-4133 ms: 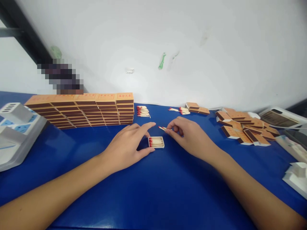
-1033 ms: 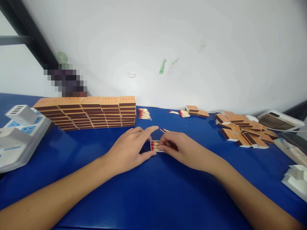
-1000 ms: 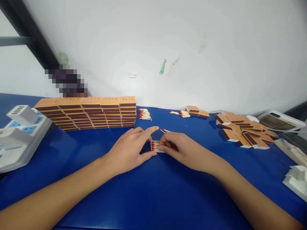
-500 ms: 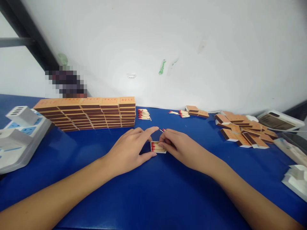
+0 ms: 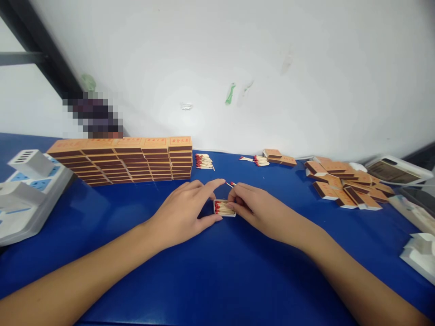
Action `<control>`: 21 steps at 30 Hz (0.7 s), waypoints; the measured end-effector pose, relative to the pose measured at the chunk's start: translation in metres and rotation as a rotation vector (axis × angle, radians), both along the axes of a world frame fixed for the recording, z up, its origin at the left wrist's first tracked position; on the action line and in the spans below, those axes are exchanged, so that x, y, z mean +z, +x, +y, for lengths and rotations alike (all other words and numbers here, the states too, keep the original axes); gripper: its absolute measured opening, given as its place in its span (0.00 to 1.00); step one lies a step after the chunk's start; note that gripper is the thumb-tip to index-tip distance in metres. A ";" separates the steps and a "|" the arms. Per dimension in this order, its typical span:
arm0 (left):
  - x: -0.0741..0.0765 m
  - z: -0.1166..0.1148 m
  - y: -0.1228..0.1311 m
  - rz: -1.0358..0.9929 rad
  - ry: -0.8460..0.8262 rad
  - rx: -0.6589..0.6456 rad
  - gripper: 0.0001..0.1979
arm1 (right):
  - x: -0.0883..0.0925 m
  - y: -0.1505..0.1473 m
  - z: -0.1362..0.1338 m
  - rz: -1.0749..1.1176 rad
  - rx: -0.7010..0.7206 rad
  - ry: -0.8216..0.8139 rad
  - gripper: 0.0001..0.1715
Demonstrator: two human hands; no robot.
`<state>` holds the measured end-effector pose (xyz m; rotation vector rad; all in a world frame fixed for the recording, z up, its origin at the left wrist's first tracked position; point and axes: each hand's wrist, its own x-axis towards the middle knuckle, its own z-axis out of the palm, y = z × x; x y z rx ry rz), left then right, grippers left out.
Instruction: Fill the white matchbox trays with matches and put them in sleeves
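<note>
A small white tray [image 5: 215, 209] holding red-headed matches [image 5: 222, 208] lies on the blue table between my hands. My left hand [image 5: 190, 208] is at its left side, thumb and index finger spread apart, the thumb near the tray's lower edge. The index fingertip is close to the head of a match [image 5: 229, 184]. My right hand [image 5: 249, 203] is closed at the tray's right end, with red-tipped matches sticking out above its pinched fingers. How many it holds is hidden.
Stacked matchboxes [image 5: 136, 163] form a wall at the left. Two loose match piles, one [image 5: 204, 161] and another [image 5: 260, 160], lie near the wall. A matchbox heap [image 5: 350, 181] is at the right, a power strip [image 5: 30, 194] at the left.
My right hand has shifted very slightly to the right, and slightly more of the match near my left index fingertip shows. My left hand stays in place.
</note>
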<state>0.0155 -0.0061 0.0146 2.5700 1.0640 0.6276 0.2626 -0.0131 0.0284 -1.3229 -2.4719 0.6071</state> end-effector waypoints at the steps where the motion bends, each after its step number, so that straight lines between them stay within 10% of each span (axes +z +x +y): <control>1: 0.000 0.000 0.000 -0.001 0.003 0.000 0.38 | 0.000 0.000 0.000 0.004 -0.002 0.006 0.11; 21: -0.002 0.000 0.000 0.007 0.001 0.006 0.37 | 0.008 0.000 -0.004 0.075 0.040 -0.130 0.12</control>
